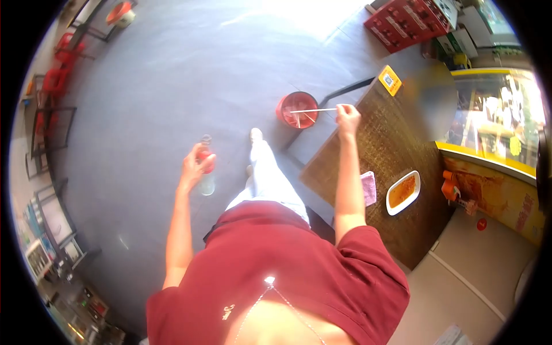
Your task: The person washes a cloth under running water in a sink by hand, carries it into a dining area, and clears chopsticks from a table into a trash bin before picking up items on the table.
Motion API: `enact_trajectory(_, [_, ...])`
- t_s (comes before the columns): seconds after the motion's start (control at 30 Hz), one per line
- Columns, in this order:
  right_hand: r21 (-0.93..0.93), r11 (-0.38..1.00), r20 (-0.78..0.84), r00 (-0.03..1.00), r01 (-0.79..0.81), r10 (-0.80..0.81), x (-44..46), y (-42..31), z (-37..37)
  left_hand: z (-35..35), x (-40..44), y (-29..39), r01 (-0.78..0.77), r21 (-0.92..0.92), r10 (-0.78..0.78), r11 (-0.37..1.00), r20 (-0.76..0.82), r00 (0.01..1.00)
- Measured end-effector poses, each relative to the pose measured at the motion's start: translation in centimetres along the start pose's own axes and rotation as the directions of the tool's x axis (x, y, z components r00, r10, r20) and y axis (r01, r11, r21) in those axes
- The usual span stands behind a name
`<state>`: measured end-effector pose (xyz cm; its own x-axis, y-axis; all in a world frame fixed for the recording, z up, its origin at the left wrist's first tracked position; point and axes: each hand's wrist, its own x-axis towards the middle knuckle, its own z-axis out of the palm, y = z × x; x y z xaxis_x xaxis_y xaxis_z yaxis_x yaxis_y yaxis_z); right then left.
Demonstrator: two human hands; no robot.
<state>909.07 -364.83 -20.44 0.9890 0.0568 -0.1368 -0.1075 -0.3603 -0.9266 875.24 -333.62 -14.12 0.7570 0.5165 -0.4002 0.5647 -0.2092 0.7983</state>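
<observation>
My left hand (197,165) is wrapped round a clear glass bottle (207,185) with a red label, held upright over the floor. Over the table's far left edge, my right hand (348,119) pinches long, pale chopsticks (319,110); whether one or two, I cannot make out. Their far end reaches over a red bin (280,111) on the floor, which has white tissue-like litter and thin sticks inside. Near my right forearm, a folded pink cloth (368,188) and a white oblong dish (391,207) with orange-red sauce or leftovers lie on the brown wooden table (397,129).
A yellow code card (390,80) lies at the table's far corner. Red crates (407,24) are stacked beyond it, and a lit display case (494,118) stands at the right. Red stools (56,81) and tables line the left side.
</observation>
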Motion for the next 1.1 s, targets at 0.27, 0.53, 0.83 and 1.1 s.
enact_trajectory(0.27, [-0.468,0.88,-0.293,0.954,-0.08,-0.069,5.4,12.8,9.6,-4.5,9.9,5.4,0.041,-0.129,-0.048,0.991,-0.046,0.998])
enact_trajectory(0.53, [-0.518,0.805,-0.355,0.929,-0.291,0.108,10.1,20.5,18.0,-5.8,22.0,4.6,0.124,-0.136,-0.133,0.983,-0.062,0.989])
enact_trajectory(0.83, [-0.529,0.735,-0.242,0.906,-0.424,0.348,13.7,30.6,24.0,-3.8,38.9,3.2,0.109,0.07,-0.12,0.992,0.192,0.974])
enact_trajectory(1.1, [-0.591,0.657,-0.126,0.859,-0.468,0.497,9.9,26.6,24.0,-5.4,49.3,15.7,-0.03,0.092,-0.002,0.995,0.332,0.943])
